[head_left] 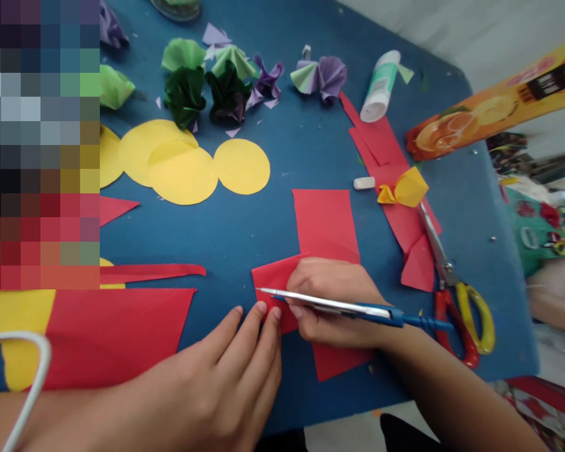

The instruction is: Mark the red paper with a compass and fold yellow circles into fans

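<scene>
Head view, and the right hand (336, 298) is closed round a silver-and-blue compass (353, 309), its tip over a small red paper piece (270, 276). Just beside it, the left hand (207, 383) lies palm down, fingers stretched and gripping nothing, fingertips at the lower left edge of that piece. Beneath, a long red strip (324, 220) runs under the right hand, its middle covered, so whether the two reds are joined, you cannot tell. The fingers hide part of the compass, too. Out right, scissors (446, 271) lie near the right forearm; above them, a yellow carton (489, 113) gets cut off by the frame. Beyond the left hand sit yellow discs (242, 166), then crumpled dark green paper (183, 94). Upper left, blurred blocks swallow everything; far right, the clutter is too smeared to name.
</scene>
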`<state>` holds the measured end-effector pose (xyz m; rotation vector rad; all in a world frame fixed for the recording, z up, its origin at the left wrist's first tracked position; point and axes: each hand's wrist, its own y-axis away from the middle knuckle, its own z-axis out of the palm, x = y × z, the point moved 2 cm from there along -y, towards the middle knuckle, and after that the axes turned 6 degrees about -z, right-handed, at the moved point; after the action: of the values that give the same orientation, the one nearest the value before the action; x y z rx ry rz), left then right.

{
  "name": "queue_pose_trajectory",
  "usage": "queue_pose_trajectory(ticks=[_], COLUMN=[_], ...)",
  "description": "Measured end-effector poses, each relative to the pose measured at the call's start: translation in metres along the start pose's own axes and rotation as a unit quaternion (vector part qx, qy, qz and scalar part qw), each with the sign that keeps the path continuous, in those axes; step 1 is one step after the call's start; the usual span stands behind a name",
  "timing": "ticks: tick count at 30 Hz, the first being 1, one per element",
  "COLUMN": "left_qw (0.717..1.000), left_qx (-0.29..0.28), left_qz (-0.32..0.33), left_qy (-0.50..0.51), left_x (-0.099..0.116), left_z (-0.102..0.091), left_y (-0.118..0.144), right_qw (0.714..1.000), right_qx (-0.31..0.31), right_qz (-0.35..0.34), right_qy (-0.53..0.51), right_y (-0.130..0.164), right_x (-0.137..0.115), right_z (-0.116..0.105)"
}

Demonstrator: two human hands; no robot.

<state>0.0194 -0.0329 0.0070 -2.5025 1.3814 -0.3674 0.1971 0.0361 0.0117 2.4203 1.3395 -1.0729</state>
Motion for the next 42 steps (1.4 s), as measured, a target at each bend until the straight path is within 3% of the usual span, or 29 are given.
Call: queue_pose_trajectory(ticks=[12, 18, 21, 27, 34, 42], left_qw=[1.0, 0.999, 0.999, 0.998, 0.998, 0.998], left_qx=[-0.012, -0.035, -0.032, -0.045, -0.047, -0.033], left_qz=[-0.012, 0.008, 0.019, 0.032, 0.046, 0.044], left_qy=[0.002, -0.004, -0.004, 0.0, 0.003, -0.007], left_x=[0.001, -0.002, -0.004, -0.008, -0.006, -0.007], left_z=[-0.002, -0.005, -0.007, -0.008, -0.009, -0.009], left_y=[0.001, -0.001, -0.001, -0.003, -0.002, -0.004], right_qw=[0.999, 0.99, 0.987, 0.988, 0.999, 0.995], right_qx=[0.013, -0.106, -0.131, -0.127, -0.03, -0.087], right_qz=[-0.004, 0.014, 0.019, 0.022, -0.004, 0.013], right_qy=[0.029, 0.092, 0.089, 0.083, 0.02, 0.044], right_y=[-0.002, -0.002, -0.002, -0.003, 0.001, 0.0], right_x=[0.0, -0.001, -0.001, -0.001, -0.002, 0.001], right_z=[0.001, 0.002, 0.001, -0.001, -0.001, 0.0])
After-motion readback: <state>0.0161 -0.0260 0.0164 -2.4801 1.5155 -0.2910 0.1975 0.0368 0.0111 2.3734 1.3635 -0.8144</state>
